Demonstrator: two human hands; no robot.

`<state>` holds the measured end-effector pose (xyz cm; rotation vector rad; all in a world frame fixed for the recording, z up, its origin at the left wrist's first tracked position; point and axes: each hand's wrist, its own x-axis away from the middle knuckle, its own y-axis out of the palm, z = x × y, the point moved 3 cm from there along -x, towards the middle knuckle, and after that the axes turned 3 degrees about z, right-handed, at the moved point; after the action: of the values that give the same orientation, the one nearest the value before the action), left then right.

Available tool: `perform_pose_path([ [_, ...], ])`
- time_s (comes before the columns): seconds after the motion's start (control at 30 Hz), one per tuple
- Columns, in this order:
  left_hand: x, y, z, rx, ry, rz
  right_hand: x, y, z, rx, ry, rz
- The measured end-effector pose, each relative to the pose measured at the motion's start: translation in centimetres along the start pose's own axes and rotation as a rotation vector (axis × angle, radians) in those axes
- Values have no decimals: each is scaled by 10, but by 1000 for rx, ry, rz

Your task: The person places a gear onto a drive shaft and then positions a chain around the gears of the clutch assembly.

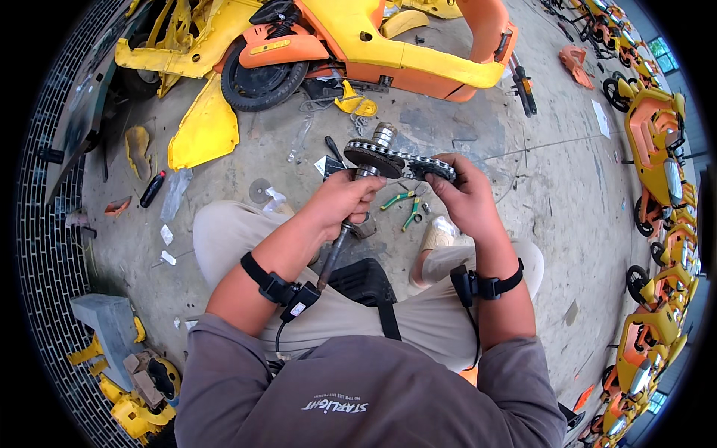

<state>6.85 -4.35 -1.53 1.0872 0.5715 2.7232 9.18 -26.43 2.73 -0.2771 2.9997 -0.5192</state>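
My left hand [347, 201] is closed around a metal shaft [334, 255] that carries a large dark sprocket [372, 160] near its top, with a shiny threaded-looking end [384, 133] above. A roller chain [407, 159] runs from around that sprocket to a smaller sprocket [435, 170] on the right. My right hand [459, 190] pinches the small sprocket and chain between thumb and fingers. Green-handled pliers [396, 201] lie on the floor below the chain, beside small metal pieces, and a black-handled screwdriver [332, 147] lies behind my left hand.
Dismantled yellow and orange scooter bodies [418, 63] with a tyre [263, 81] lie ahead. A bottle [153, 187], scraps and loose panels [202, 127] are on the concrete floor [560, 194]. Rows of scooters [650, 149] stand at right; a brick wall [48, 224] and parts pile [142, 396] are at left.
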Motion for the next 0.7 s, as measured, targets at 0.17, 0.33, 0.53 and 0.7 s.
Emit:
perform_pose_path([
  [0.17,-3,6,1,52,19,-63,1,-2,-1,-83,-65,69],
  [0.33,-17,12,-18,28,-15,-119,-8,-5,-19,74,-220,30],
  [0.53,-33,22,-44,-144,-45,-99,-15,-3,-21,237,-129,22],
  [0.7,-48,15,-57,-373,30,-95,-12,-6,-9,392,-139,82],
])
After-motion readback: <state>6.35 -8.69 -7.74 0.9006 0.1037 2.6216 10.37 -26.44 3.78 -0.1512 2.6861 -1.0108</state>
